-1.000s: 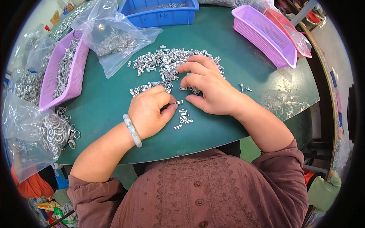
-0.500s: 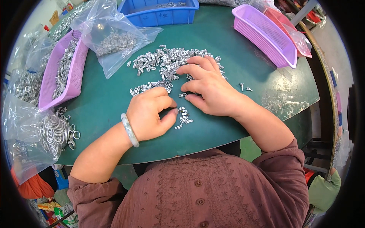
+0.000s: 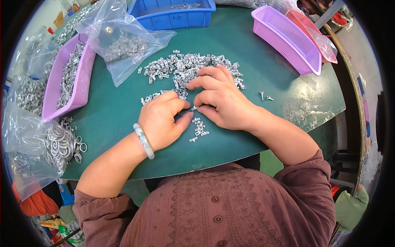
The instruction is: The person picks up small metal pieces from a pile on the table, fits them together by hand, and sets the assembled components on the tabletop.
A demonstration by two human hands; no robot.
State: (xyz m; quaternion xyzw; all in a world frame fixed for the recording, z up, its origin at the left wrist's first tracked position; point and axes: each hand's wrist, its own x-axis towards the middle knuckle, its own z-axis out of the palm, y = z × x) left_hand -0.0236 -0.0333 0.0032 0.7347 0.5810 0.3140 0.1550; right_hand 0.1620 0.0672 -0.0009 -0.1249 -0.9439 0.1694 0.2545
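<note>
Between thumb and index finger, my right hand (image 3: 230, 103) pinches a small silver rectangular metal piece (image 3: 195, 108). My left hand (image 3: 161, 121), with a pale bangle (image 3: 143, 141) at the wrist, has its thumb and curled index finger right against the piece's left end. Whatever else those fingertips hold is too small to make out. Just nearer to me, a short cluster of similar pieces (image 3: 199, 128) lies on the green tabletop (image 3: 230, 144). Beyond both hands spreads a loose heap of such pieces (image 3: 181, 66), partly covered by my right fingers.
A clear bag of small parts (image 3: 123, 47) and a blue bin (image 3: 173, 16) stand at the back. Left are a purple basket of parts (image 3: 84, 78) and bagged metal rings (image 3: 59, 142). Another purple basket (image 3: 284, 37) stands far right, near two small loose parts (image 3: 265, 96).
My right hand has drawn one metal piece slightly toward me and left from the heap. My left fingertips have moved up a little to meet it.
</note>
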